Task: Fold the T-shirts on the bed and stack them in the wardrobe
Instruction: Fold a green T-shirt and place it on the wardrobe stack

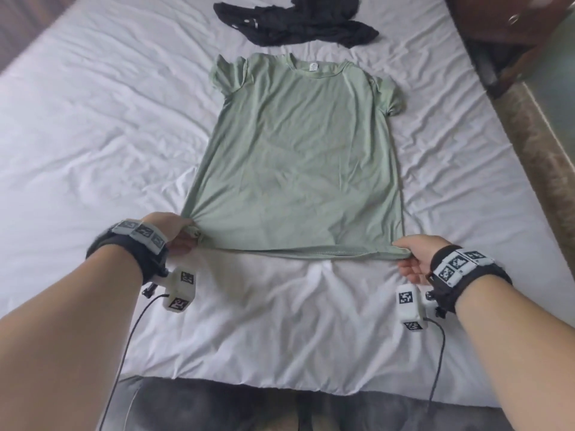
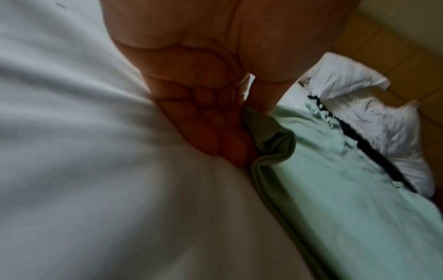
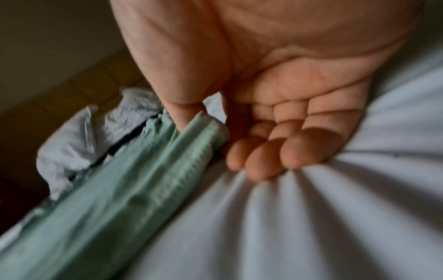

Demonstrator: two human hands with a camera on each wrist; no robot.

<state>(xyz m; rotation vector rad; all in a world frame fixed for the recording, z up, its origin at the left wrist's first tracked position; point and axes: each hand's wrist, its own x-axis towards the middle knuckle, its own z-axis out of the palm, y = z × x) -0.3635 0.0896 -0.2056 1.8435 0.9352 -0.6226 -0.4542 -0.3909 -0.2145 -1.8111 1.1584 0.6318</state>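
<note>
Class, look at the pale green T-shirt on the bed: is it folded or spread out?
Spread out. The pale green T-shirt lies flat on the white bed sheet, both sleeves showing, each hand pinching a hem corner.

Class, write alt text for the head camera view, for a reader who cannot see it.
Two hands pinch the bottom corners of a green T-shirt lying flat on a white bed: the left hand one corner, the right hand the other. A crumpled black T-shirt lies beyond its collar.

Dark wooden furniture [image 1: 485, 23] beside bed
</note>
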